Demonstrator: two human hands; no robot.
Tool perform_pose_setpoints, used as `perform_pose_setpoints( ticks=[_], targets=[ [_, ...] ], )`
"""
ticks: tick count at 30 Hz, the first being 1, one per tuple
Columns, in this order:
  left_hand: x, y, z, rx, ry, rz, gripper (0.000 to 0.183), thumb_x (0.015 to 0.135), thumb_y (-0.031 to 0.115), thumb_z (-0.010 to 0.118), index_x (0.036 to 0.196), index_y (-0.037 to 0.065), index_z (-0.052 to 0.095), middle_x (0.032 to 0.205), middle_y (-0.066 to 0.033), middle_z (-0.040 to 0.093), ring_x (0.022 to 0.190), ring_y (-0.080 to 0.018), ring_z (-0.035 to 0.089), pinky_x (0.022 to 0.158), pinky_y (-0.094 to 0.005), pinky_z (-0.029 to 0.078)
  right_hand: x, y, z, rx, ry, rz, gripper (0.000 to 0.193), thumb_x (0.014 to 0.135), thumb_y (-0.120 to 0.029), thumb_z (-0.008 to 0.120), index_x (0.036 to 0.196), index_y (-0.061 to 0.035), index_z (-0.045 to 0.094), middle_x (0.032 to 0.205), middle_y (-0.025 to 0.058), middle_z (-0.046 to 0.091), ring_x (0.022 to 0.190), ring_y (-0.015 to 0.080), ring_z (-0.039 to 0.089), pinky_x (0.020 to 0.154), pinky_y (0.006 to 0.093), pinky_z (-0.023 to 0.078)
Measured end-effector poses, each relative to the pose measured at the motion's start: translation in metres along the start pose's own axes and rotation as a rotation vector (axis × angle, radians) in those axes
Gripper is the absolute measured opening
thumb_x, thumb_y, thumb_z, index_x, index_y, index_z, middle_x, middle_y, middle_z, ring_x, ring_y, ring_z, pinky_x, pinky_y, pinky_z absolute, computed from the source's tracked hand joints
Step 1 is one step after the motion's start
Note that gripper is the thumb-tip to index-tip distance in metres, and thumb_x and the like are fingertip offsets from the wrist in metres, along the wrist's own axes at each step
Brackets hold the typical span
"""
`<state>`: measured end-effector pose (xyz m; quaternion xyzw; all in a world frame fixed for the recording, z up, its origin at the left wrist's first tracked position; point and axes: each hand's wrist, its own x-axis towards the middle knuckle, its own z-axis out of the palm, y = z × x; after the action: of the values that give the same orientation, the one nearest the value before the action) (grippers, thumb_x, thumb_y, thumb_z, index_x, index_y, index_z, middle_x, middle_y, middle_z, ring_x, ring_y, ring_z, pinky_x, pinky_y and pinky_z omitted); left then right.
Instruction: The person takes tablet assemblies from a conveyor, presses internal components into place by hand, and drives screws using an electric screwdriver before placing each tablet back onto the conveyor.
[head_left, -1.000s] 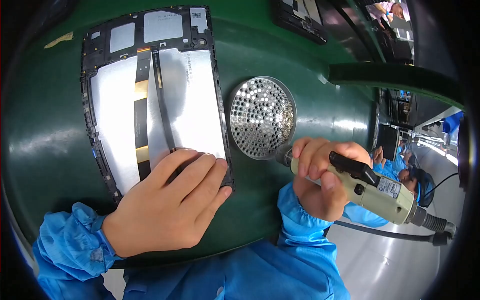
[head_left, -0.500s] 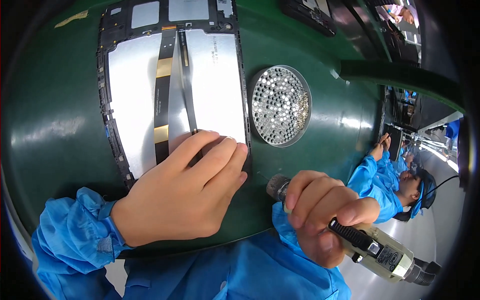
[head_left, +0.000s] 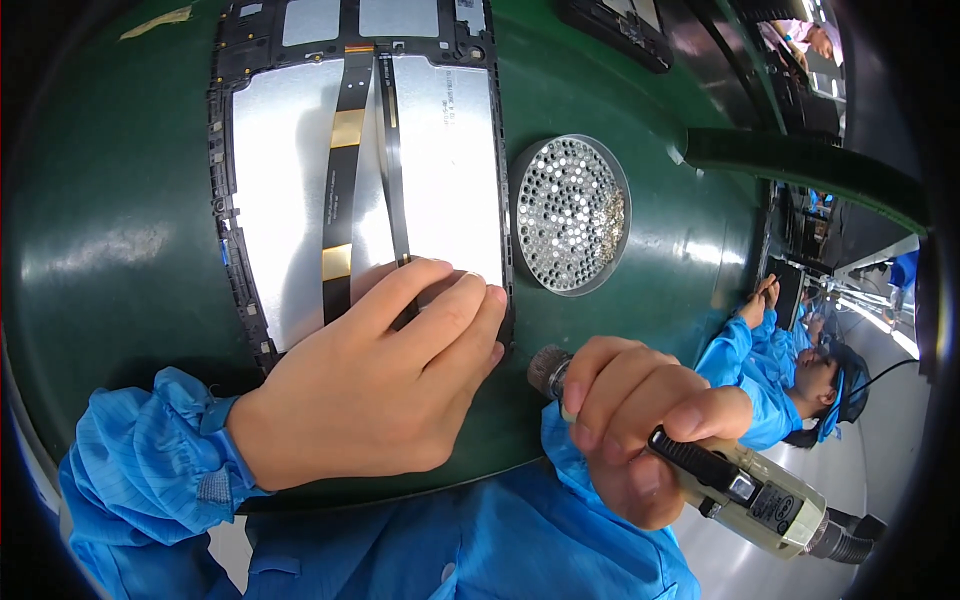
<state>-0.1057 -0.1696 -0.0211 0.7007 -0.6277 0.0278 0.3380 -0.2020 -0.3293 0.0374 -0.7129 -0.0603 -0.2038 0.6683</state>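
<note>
A large tablet chassis (head_left: 455,175) lies on the green work surface, its silvery panel and black frame facing up. Two dark flex cables run down its middle, one (head_left: 346,190) with gold patches. My left hand (head_left: 370,390) rests palm down across its lower end, with bent fingers slightly apart on the panel and the right rim. This hand hides the chassis's bottom edge and the cables' lower ends. In my right hand (head_left: 640,420) is a beige electric screwdriver (head_left: 790,515), tilted, its knurled collar (head_left: 548,372) toward the chassis. My thumb lies by its black lever; its tip is not clear.
Right of the chassis stands a round metal tray (head_left: 570,215) of small holes, with tiny gold-coloured screws along its right side. A black device (head_left: 625,30) lies farther back. A green bar (head_left: 800,155) crosses at right, and a co-worker in blue (head_left: 770,380) sits beyond.
The whole view has shifted slightly, bringing the chassis, my left hand and the tray a little rightward in it. My right hand with the screwdriver has moved slightly left. Both grips look unchanged.
</note>
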Motion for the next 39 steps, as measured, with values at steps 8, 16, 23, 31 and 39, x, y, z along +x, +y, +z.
perform_pose_setpoints(
  ticks=[8,16,23,31,39],
  targets=[
    [0.003,0.000,0.000,0.012,-0.014,-0.005,0.018,0.075,0.009,0.071,0.089,-0.002,0.072,0.107,-0.0192,0.064,0.104,-0.0314,0.058,0.092,-0.0440,0.046,-0.001,0.002,-0.005,0.099,-0.017,-0.033,0.031,0.079,0.000,0.062,0.107,-0.0008,0.048,0.065,0.0100,0.055,0.056,0.0222,0.056,0.057,0.0413,0.051],
    [0.002,-0.001,-0.006,0.009,-0.041,0.012,0.017,0.077,0.009,0.069,0.089,-0.002,0.072,0.107,-0.0191,0.063,0.103,-0.0322,0.058,0.092,-0.0451,0.045,0.000,0.008,0.000,0.118,0.003,-0.076,0.030,0.077,0.001,0.063,0.104,0.0002,0.049,0.061,0.0095,0.054,0.051,0.0207,0.055,0.053,0.0403,0.050],
    [0.002,-0.001,-0.006,0.003,-0.050,0.028,0.022,0.074,0.009,0.068,0.093,-0.001,0.070,0.108,-0.0201,0.062,0.102,-0.0328,0.058,0.093,-0.0457,0.045,-0.002,0.002,-0.011,0.070,0.076,-0.135,0.033,0.080,-0.005,0.062,0.109,-0.0025,0.048,0.062,0.0071,0.053,0.051,0.0192,0.053,0.054,0.0384,0.049],
    [0.002,-0.003,-0.004,0.017,-0.048,0.048,0.025,0.072,0.009,0.069,0.095,-0.001,0.067,0.108,-0.0205,0.062,0.102,-0.0333,0.058,0.093,-0.0464,0.046,0.008,0.017,-0.037,0.053,0.401,-0.104,0.037,0.080,-0.009,0.059,0.115,-0.0040,0.046,0.065,0.0083,0.048,0.057,0.0199,0.049,0.064,0.0412,0.043],
    [0.000,-0.003,-0.007,0.032,-0.058,0.058,0.026,0.072,0.010,0.069,0.096,-0.001,0.066,0.108,-0.0204,0.062,0.102,-0.0329,0.058,0.092,-0.0463,0.046,0.008,0.025,-0.035,0.056,0.378,-0.087,0.037,0.078,-0.008,0.060,0.113,-0.0016,0.047,0.065,0.0093,0.050,0.057,0.0214,0.050,0.064,0.0411,0.046]
  ],
)
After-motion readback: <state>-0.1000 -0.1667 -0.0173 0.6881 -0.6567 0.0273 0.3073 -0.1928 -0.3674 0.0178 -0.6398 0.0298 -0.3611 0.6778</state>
